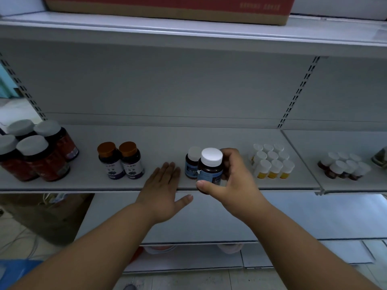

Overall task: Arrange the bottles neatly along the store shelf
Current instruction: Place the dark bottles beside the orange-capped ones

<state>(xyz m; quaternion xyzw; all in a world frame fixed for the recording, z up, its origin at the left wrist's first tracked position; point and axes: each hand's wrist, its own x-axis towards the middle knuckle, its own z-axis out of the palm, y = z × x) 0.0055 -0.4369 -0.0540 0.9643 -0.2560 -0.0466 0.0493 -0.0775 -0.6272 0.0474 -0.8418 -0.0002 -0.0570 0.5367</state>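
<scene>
My right hand (232,181) has its grip closed around a white-capped brown bottle with a blue label (210,170), thumb across the front low down and fingers curled behind, holding it at the front edge of the shelf (219,135), right in front of its twin bottle (191,164), which stands upright further back. My left hand (165,189) lies flat with the fingers straight, holding nothing, its fingertips on the shelf just beside the twin. To do this step well, I think I should set the bottle down flat on its base, close beside or squarely in front of its twin, with the label turned outward to match. I cannot tell whether the base already touches the shelf, so I would lower it gently and let go only once it stands steady. The flat hand can serve as a straight edge to line the pair up. The orange-capped pair (121,161) to the left and the cluster of small white-capped bottles (272,162) to the right are well apart, so there is room to work without knocking them.
</scene>
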